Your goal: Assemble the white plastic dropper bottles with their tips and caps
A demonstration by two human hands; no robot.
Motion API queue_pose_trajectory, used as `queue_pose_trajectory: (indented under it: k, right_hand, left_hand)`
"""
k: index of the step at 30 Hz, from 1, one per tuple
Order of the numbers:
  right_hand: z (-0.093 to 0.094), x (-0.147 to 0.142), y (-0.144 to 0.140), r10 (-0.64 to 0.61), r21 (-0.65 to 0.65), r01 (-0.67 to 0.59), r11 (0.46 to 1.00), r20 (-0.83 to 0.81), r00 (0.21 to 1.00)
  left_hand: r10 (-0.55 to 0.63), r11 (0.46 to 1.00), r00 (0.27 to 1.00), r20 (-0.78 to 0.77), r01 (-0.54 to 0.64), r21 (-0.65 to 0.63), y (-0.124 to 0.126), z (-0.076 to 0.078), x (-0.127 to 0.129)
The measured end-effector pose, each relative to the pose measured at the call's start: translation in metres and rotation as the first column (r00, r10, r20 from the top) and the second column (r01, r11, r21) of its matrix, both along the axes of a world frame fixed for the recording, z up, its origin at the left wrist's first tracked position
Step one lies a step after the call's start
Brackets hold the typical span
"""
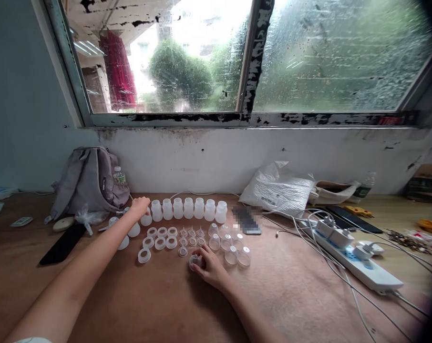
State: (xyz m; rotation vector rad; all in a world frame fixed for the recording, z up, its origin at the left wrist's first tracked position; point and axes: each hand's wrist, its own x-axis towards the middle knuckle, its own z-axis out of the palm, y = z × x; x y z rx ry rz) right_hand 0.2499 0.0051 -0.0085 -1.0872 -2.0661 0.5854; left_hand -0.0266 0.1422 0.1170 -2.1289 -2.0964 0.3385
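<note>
My left hand (140, 207) is stretched out to the left end of a row of frosted white bottles (178, 209), its fingers closed at the neck of a bottle (146, 219). Closer to me, my right hand (211, 267) has its fingers around a small round translucent piece (194, 261) on the table; its exact kind is partly hidden. Between the hands lie several white screw rings (160, 243) and small clear nipples (182, 251). Beside my right hand stand several clear domed caps (231, 256). More white pieces sit partly behind my left forearm.
A grey backpack (90, 183), a black phone (62, 245) and a crumpled plastic bag (87, 218) lie at the left. At the right are a silvery mailer bag (278, 190), another phone (247, 220) and a white power strip (376, 274) with loose cables. A window is ahead.
</note>
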Motion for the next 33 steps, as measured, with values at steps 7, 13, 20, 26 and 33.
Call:
queue_pose_trajectory:
  k: [7,13,20,26,33]
  right_hand:
    - [-0.006,-0.004,-0.001,-0.053,0.022,0.053,0.998,-0.035,0.998]
    - [-0.007,-0.009,-0.001,-0.151,0.004,0.153,0.988,-0.134,0.979]
    - [-0.003,-0.015,-0.007,-0.102,-0.030,0.098,0.995,-0.154,0.983]
    - [-0.009,-0.024,-0.015,-0.044,-0.047,0.039,0.998,-0.115,0.992]
    - [-0.005,-0.025,-0.016,-0.026,-0.063,0.020,0.998,-0.093,0.995]
  left_hand:
    - [-0.096,0.963,0.990,0.103,0.066,0.261,-0.039,0.012,0.022]
    - [-0.568,0.807,0.652,0.502,0.323,0.494,-0.125,-0.054,0.068]
    - [-0.673,0.737,0.449,0.588,0.474,0.482,-0.157,-0.117,0.082]
    - [-0.666,0.735,0.402,0.628,0.499,0.460,-0.155,-0.119,0.083]
    - [-0.629,0.770,0.422,0.653,0.458,0.445,-0.157,-0.119,0.085]
